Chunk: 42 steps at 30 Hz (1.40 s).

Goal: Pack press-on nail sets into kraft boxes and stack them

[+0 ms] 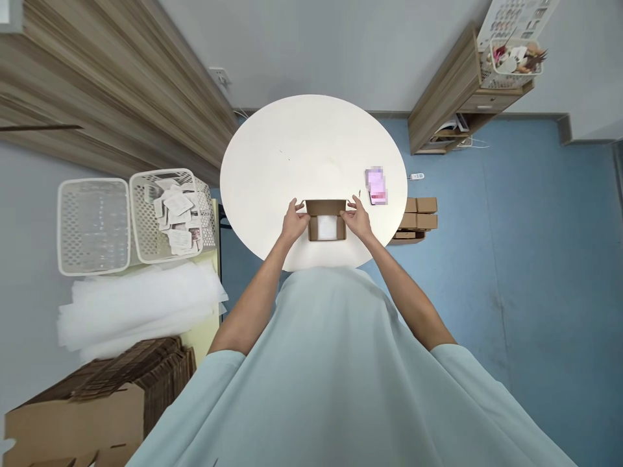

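A small brown cardboard box (pixel 325 207) stands at the near side of the white round table, its lid raised at the far side. Something white and soft-looking (pixel 327 227) lies inside; its kind cannot be made out. My left hand (pixel 294 222) grips the box's left side near the base of the lid, thumb toward the inside. On the opposite side, my right hand (pixel 359 219) holds the right edge in the same way. To the right of that hand rests a phone (pixel 376 186) with a blurred pink screen.
The white table (pixel 302 143) stands against the wall. Stacked small boxes (pixel 418 214) sit on the floor at right, near a wooden cabinet (pixel 442 97). At left are a basket of packets (pixel 195 246), a clear-looking basket (pixel 95 267), white sheets (pixel 141 301) and flattened cartons (pixel 78 421).
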Tool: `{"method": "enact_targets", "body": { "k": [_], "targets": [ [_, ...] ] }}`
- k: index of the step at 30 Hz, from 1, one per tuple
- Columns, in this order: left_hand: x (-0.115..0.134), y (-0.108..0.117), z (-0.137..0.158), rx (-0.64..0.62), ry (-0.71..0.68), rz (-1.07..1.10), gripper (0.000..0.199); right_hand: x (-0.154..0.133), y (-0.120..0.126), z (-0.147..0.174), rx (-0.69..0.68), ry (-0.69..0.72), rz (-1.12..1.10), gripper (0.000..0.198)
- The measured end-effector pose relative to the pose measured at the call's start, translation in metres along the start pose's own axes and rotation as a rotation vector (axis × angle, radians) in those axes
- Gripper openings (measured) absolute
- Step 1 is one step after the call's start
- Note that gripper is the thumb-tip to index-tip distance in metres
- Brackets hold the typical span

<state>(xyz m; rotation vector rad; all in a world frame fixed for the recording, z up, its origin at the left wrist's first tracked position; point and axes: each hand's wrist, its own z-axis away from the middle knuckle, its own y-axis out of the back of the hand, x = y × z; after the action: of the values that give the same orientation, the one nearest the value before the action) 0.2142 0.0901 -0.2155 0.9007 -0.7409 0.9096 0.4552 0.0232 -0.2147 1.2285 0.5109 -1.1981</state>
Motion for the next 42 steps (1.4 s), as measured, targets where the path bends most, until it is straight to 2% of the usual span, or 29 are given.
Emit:
{"method": "enact_targets", "body": {
  "k": [11, 15, 19, 24, 31, 37, 42],
  "targets": [
    [-0.047, -0.019, 0.049, -0.041, -0.131, -0.203, 0.092, 0.03, -0.005, 0.066, -0.127, 0.108, 0.279, 0.083],
    [-0.054, -0.016, 0.068, 0.014, -0.208, -0.31, 0.083, 0.036, -0.004, 0.083, -0.106, 0.121, 0.351, 0.084],
    [-0.052, -0.007, 0.087, 0.038, -0.261, -0.376, 0.069, 0.036, 0.002, 0.099, -0.088, 0.12, 0.377, 0.07],
    [-0.045, -0.003, 0.103, 0.024, -0.191, -0.435, 0.047, 0.025, 0.005, 0.112, -0.157, 0.025, 0.455, 0.05],
    [-0.048, -0.004, 0.108, -0.055, -0.074, -0.469, 0.049, 0.02, 0.0, 0.114, -0.254, -0.017, 0.551, 0.045],
    [-0.062, -0.008, 0.108, -0.115, 0.022, -0.502, 0.045, 0.032, -0.003, 0.114, -0.354, -0.072, 0.621, 0.038],
    [-0.072, -0.016, 0.106, -0.137, 0.074, -0.502, 0.044, 0.044, -0.01, 0.111, -0.383, -0.132, 0.624, 0.036]
  ]
}}
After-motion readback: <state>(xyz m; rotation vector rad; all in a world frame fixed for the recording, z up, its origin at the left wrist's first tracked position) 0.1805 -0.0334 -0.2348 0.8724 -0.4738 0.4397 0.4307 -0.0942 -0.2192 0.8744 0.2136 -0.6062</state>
